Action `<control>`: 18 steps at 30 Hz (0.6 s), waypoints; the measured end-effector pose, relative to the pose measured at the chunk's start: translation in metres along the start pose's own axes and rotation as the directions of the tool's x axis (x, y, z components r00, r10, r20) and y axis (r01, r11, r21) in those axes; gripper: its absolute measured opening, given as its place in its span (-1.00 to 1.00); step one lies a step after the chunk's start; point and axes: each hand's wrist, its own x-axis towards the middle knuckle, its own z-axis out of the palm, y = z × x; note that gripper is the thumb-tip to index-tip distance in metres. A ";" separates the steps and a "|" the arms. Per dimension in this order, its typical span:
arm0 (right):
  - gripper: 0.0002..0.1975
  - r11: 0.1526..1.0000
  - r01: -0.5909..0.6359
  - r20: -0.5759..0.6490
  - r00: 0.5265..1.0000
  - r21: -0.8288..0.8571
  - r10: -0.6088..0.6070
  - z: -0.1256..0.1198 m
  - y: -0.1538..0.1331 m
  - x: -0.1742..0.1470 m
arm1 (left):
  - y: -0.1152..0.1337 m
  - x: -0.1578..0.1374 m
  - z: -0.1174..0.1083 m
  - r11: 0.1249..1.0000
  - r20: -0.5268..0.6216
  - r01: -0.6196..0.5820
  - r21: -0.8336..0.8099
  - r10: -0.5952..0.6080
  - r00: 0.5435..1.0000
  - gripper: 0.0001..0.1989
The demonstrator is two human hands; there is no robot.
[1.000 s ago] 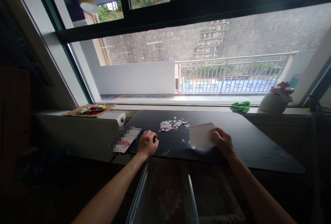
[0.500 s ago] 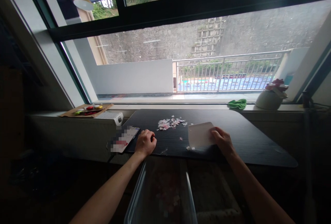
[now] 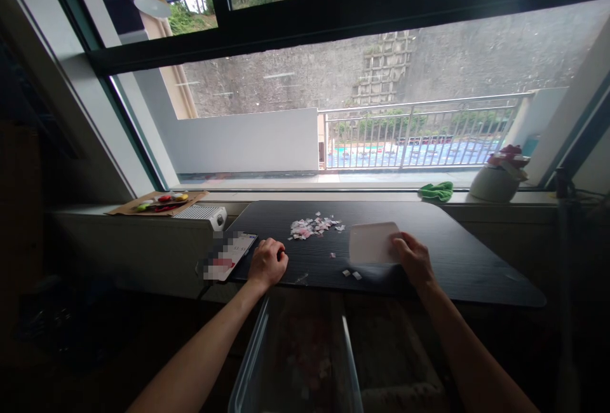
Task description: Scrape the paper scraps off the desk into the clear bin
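My right hand grips the right edge of a flat white scraper-like sheet with rounded corners, thumb on the near face. The sheet is tilted over the right half of the dark table. Just below it, two small paper scraps lie on the tabletop, and a single scrap sits to its left. Farther back is a loose pile of white and pinkish paper bits. My left hand rests as a closed fist near the table's front left edge, beside a phone; nothing shows in it.
Under the front edge stands a clear plastic bin with pale scraps inside. On the sill are a green cloth, a rounded pale pot and a cardboard sheet with colourful items. A window runs behind the table.
My right hand has lifted the white sheet slightly up and right, off the two scraps, which now show fully. The left hand has stayed in place.
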 end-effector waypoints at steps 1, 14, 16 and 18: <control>-0.75 1.000 0.009 0.025 1.000 0.001 -0.009 0.001 0.001 0.000 | 0.000 0.000 0.000 1.000 0.001 0.000 0.001 0.000 1.000 -0.88; -0.73 0.998 -0.055 0.137 0.989 0.001 0.055 -0.030 0.003 0.003 | 0.000 0.000 0.002 1.000 0.001 0.006 0.007 -0.006 1.000 -0.88; -0.72 0.998 -0.056 0.084 0.995 -0.002 0.056 -0.034 0.004 0.003 | -0.001 0.000 0.002 1.000 0.001 0.012 0.012 -0.012 1.000 -0.88; -0.72 0.998 -0.054 0.083 0.995 -0.032 0.057 -0.035 0.003 0.003 | -0.001 -0.001 0.001 1.000 -0.018 0.009 0.020 -0.009 1.000 -0.89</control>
